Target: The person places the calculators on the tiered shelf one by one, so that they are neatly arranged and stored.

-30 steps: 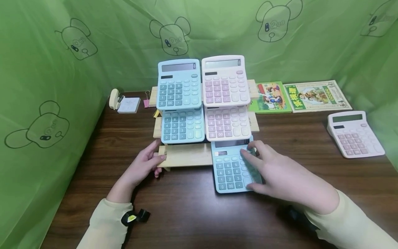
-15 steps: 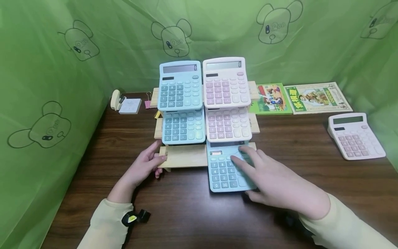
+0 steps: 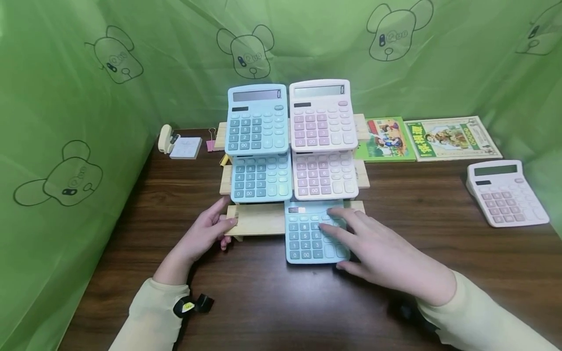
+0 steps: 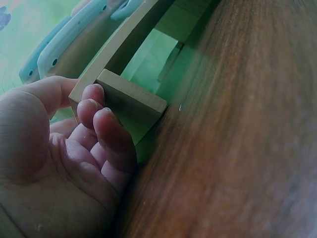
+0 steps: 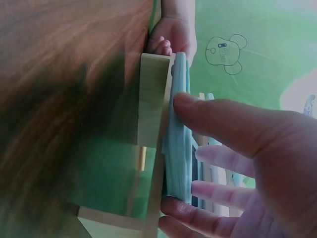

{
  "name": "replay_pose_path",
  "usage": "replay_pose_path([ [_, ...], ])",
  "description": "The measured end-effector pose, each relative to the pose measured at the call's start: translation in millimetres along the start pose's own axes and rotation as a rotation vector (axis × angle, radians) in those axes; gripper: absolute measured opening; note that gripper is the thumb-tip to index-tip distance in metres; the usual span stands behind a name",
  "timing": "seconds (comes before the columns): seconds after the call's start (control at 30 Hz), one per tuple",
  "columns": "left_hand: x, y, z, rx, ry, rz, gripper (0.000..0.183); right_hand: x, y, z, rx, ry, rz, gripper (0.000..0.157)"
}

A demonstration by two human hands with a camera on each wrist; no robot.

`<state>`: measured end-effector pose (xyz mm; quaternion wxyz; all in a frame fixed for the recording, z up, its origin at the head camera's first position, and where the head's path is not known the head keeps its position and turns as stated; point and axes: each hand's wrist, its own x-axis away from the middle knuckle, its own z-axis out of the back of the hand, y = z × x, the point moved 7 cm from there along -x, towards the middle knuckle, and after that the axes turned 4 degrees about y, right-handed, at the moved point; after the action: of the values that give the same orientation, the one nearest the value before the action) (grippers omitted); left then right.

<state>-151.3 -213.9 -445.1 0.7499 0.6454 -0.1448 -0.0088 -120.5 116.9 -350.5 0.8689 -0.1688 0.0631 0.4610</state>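
Observation:
With its thumb on top and fingers curled underneath, my left hand grips the left end of the lowest step of a wooden stepped rack. My right hand holds a blue calculator by its right side and lower edge, two fingertips lying on its face. That calculator sits on the lowest step, its front jutting past the step. Its display is hidden under the tier above. In the right wrist view, the thumb presses the calculator's edge. Behind, two blue calculators and two pink-and-white calculators fill the upper steps.
A white-and-pink calculator lies on the table at right. Two picture books lie behind the rack. At back left are a notepad, a cream stapler-like item and a pink binder clip. A green curtain surrounds the table.
My right hand has slid the blue calculator left and a little back on the lowest step, further under the tier above. The left hand has kept its grip on the rack.

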Motion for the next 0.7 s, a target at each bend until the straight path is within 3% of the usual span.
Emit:
replay_pose_path([
  [0.3,0.4,-0.2,0.5,-0.012,0.002,-0.013,0.073,-3.2,-3.7,-3.2,-0.002,0.038,0.045,0.063],
  [0.7,0.1,-0.6,0.2,-0.016,0.006,0.002,0.075,-12.3,-10.7,-8.2,0.033,0.014,0.033,0.062],
])
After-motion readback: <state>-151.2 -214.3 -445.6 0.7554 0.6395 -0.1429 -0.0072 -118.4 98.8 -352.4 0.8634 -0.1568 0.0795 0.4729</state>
